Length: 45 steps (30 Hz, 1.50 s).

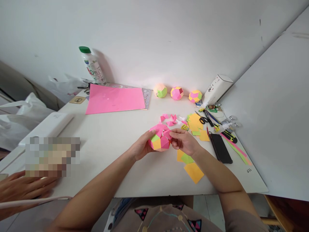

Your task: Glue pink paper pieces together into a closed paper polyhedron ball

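A partly hollow paper ball [157, 143] made of pink, green and yellow folded pieces is held over the table. My left hand [142, 146] wraps its left side, thumb on top. With fingers pinched, my right hand [182, 140] grips a small pink folded paper piece [167, 134] at the ball's right edge, where a gap shows. Several loose pink folded pieces [170, 123] lie just beyond the ball. Close to my right hand are a small glue bottle [184, 126] and orange paper squares [196, 120].
Three finished paper balls [177, 93] line the wall. Black scissors [203, 120], a black phone [220, 148] and a yellow-black cutter [229, 136] lie at right. A pink sheet [116, 99] and a white bottle [93, 67] are at back left. Another person's hand [31, 185] rests at left.
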Tool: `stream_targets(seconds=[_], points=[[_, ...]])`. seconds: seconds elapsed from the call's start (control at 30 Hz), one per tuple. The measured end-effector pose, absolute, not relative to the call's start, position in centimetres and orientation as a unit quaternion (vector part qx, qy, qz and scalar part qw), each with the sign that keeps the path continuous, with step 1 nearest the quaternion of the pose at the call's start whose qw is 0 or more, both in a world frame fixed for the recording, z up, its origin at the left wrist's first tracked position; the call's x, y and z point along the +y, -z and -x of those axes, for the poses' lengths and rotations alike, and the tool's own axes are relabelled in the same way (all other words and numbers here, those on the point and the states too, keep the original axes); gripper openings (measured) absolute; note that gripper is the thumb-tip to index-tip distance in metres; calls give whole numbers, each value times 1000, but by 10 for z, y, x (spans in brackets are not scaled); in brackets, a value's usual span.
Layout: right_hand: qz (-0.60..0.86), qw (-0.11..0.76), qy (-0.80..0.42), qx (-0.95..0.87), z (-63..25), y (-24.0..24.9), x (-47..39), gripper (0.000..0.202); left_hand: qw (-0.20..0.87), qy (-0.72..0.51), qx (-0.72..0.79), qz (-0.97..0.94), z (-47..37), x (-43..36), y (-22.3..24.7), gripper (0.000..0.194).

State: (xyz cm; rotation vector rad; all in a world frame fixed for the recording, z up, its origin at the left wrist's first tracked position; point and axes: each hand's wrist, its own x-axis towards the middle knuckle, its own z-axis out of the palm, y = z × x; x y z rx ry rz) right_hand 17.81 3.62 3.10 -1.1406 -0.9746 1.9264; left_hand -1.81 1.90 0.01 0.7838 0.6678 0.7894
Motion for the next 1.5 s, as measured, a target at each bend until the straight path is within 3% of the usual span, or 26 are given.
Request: stream_targets(seconds=[1.5], points=[[429,331,-749,-381,-176,-33,35,21,798,-365,310,-366,18,20,1,52]])
